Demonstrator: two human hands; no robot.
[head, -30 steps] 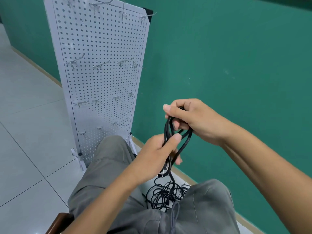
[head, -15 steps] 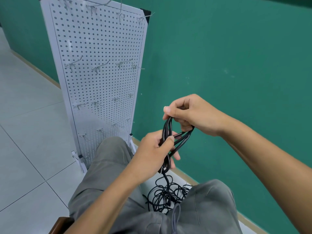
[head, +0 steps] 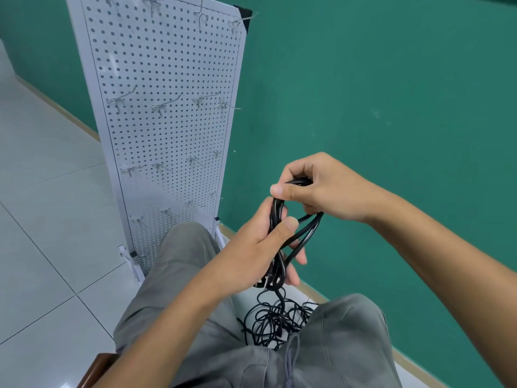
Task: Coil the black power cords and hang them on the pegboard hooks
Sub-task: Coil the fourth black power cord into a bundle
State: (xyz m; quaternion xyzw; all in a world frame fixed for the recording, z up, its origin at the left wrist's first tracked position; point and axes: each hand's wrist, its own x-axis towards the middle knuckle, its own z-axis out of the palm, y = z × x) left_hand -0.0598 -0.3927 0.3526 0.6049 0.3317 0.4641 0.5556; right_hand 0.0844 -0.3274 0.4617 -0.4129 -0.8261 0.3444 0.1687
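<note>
I see my left hand (head: 260,245) wrapped around a bundle of black power cord (head: 296,236), thumb pressed across the front of the strands and fingers curled behind them. My right hand (head: 321,191) sits just above it, fingers and thumb pinching the top bend of the same loops, so the coil hangs between the two hands, in front of the green wall (head: 391,93). A single strand drops from the bottom of my left hand to a loose tangle of black cords (head: 275,320) lying on the floor between my knees, which are in grey trousers (head: 179,264).

To the left stands the white pegboard (head: 167,135), upright on small feet against the wall, just beyond my left knee. Its metal hooks (head: 162,106) sit in several rows, and none that I can see carries a cord. I can make out no brand, label or writing on the cord, the board or the wall. Pale floor tiles (head: 42,219) stretch off to the left, and a brown chair edge (head: 96,365) shows at the bottom.
</note>
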